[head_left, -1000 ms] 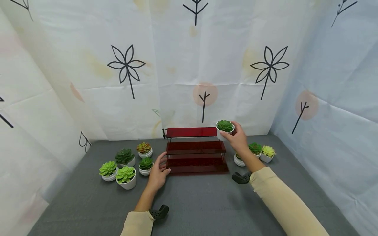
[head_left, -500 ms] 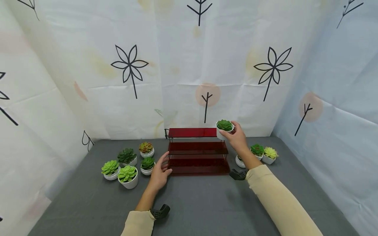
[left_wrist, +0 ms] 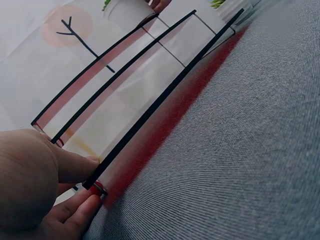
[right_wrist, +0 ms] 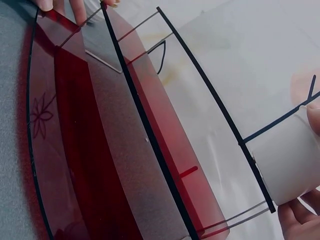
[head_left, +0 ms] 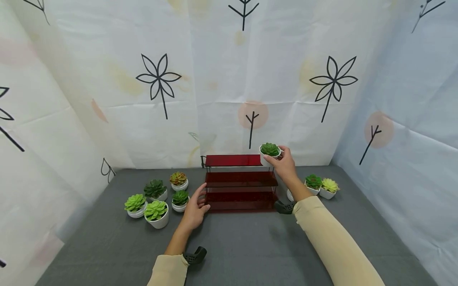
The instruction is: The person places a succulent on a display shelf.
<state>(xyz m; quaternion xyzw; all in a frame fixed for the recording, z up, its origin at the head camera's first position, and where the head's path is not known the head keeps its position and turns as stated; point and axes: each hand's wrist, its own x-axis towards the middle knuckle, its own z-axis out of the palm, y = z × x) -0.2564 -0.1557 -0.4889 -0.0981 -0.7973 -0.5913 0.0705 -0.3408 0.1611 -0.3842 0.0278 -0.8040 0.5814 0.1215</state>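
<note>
A dark red see-through three-tier shelf (head_left: 241,178) with black wire edges stands at the back of the table. My left hand (head_left: 195,210) is at its left end; in the left wrist view the thumb (left_wrist: 77,165) and fingers pinch the lowest tier's corner. With my right hand (head_left: 286,165) I grip a green potted succulent (head_left: 270,150) by its white pot, at the right end of the top tier. In the right wrist view the white pot (right_wrist: 287,155) is tilted in that view beside the top tier's black edge; whether its base touches the tier I cannot tell.
Left of the shelf several potted succulents stand grouped, among them a light green one (head_left: 156,212) and a reddish one (head_left: 179,180). To the right are a green one (head_left: 313,182) and a yellow-green one (head_left: 329,187), with another pot partly hidden by my right arm. A patterned cloth backdrop (head_left: 214,79) rises behind.
My right hand has shifted slightly left and up with the potted succulent, relative to the shelf. The left hand keeps its place at the shelf's left end. The head view has turned slightly.
</note>
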